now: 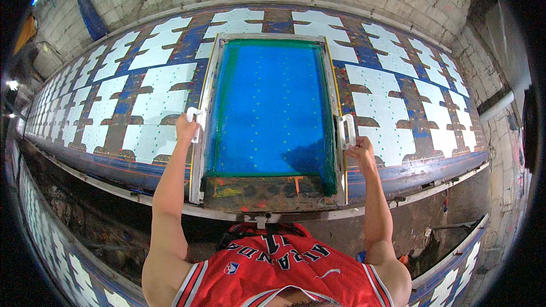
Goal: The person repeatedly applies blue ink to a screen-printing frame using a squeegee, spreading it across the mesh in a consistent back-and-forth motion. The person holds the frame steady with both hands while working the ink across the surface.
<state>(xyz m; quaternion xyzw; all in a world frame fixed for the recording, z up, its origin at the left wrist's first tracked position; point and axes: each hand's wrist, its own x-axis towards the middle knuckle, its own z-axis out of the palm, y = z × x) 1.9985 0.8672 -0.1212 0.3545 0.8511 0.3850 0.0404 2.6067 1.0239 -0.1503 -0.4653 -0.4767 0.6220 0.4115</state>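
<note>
Gripping printing screen frame (333, 88) handles, left hand (186, 129), right hand (360, 150)

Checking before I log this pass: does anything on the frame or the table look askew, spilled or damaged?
Nothing stands out. The screen frame lies square on the long table, left hand and right hand on its white side handles. The white fabric pieces lie in even rows. Paint smears on the frame's near edge look like ordinary residue.

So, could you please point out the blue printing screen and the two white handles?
Blue printing screen (273, 108), head view, middle of mesh.
Left white handle (195, 117), head view, upper part.
Right white handle (347, 131), head view, middle of loop.
</note>
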